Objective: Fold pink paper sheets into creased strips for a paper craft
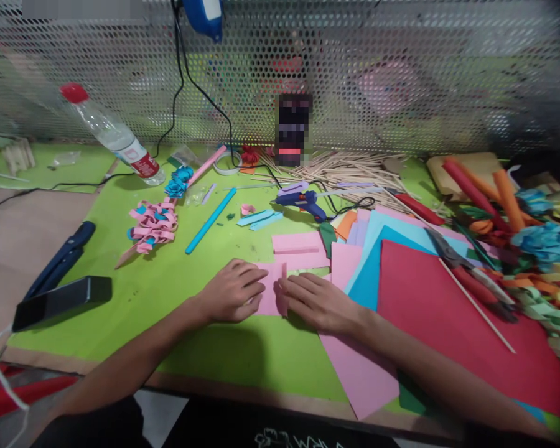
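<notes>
Have big pink sheet [361,386] nearest, with red sheet [429,286] to its right. Press small pink paper piece [270,292] on green surface [205,354], front centre, between both hands. Rest left hand [233,290] palm-down on left end, with fingers bent and close together. Place right hand [317,302] palm-down at right end, by narrow strip; can't tell if pinching with either. Just beyond, see second pink piece [303,239]. Further back, find blue paper tube [210,221], glue gun [303,202], then wooden sticks [350,171] near perforated panel [401,124].
</notes>
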{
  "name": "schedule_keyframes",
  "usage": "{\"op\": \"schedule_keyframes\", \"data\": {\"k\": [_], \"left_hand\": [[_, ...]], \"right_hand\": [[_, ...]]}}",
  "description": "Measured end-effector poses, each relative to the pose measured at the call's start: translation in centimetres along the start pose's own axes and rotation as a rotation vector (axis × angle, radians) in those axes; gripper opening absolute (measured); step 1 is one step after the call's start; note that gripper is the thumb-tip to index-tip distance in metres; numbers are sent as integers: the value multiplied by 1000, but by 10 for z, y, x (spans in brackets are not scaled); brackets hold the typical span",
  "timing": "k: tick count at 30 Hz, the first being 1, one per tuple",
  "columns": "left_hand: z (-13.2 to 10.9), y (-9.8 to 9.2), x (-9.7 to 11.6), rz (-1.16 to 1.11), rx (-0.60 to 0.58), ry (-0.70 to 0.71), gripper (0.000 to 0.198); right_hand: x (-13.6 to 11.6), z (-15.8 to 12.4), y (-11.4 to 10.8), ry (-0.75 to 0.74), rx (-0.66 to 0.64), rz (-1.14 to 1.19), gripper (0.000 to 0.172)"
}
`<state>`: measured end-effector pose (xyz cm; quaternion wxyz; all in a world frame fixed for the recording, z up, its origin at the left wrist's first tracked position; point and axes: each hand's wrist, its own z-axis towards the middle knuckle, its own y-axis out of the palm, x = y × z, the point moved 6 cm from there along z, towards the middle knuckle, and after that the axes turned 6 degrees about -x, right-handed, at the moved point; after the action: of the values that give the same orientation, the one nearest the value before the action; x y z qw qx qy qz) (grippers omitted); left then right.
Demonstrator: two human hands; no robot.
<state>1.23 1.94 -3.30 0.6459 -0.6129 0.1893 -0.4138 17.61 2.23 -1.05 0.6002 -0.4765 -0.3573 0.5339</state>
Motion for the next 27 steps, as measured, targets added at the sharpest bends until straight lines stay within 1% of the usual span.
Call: {"op": "schedule_keyframes", "data": {"k": [2, 5, 8, 11, 15, 17, 21, 25, 27], "left_hand": [[2, 1, 4, -5, -9, 2, 23], [4, 2, 8, -7, -5, 51, 30], [4, 0, 9, 15, 15, 102, 27], [3, -1, 10, 27, -1, 125, 27], [2, 3, 11, 35, -51, 134, 31], [2, 5, 11, 36, -67, 134, 32], [1, 6, 10, 39, -69, 136, 33], [1, 6, 10, 43, -69, 147, 31], [1, 5, 10, 46, -69, 150, 32]], "right_hand": [[1, -1, 0, 16, 51, -10, 22], [3, -2, -1, 40, 114, -28, 26], [3, -5, -3, 39, 149, -60, 29], [1, -7, -5, 6, 163, -90, 28], [-3, -9, -4, -42, 135, -125, 23], [-2, -7, -3, -35, 115, -102, 24], [1, -3, -2, 4, 86, -30, 27], [-3, -5, 1, -27, 81, -64, 32], [-5, -8, 3, -38, 88, -87, 31]]}}
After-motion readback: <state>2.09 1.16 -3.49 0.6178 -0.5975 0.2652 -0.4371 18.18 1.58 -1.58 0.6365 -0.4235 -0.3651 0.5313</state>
